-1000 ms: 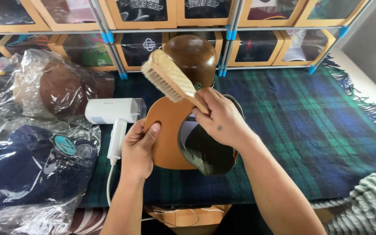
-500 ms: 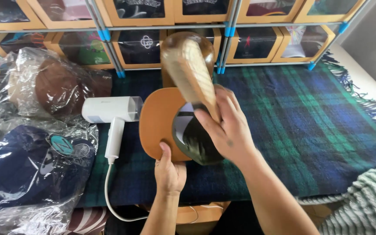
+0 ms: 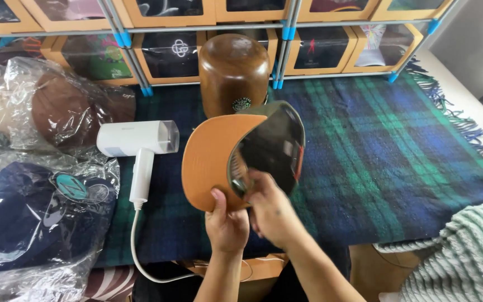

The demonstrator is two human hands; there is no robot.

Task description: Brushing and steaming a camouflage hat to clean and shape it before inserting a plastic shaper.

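The plaid blanket (image 3: 364,145) covers the table. Cardboard boxes (image 3: 169,53) line the far edge from ten to two o'clock, each showing a cap behind a clear window. Bagged caps (image 3: 57,112) lie at nine o'clock. A wooden block (image 3: 233,70) stands at twelve, a white dryer (image 3: 135,140) beside it. The cap (image 3: 241,154) is held up at centre, underside showing. The left hand (image 3: 227,226) pinches the stiff tan brim; the right hand (image 3: 272,210) closes on the crown's rim. Judged light, with a soft crown; best held by the brim.
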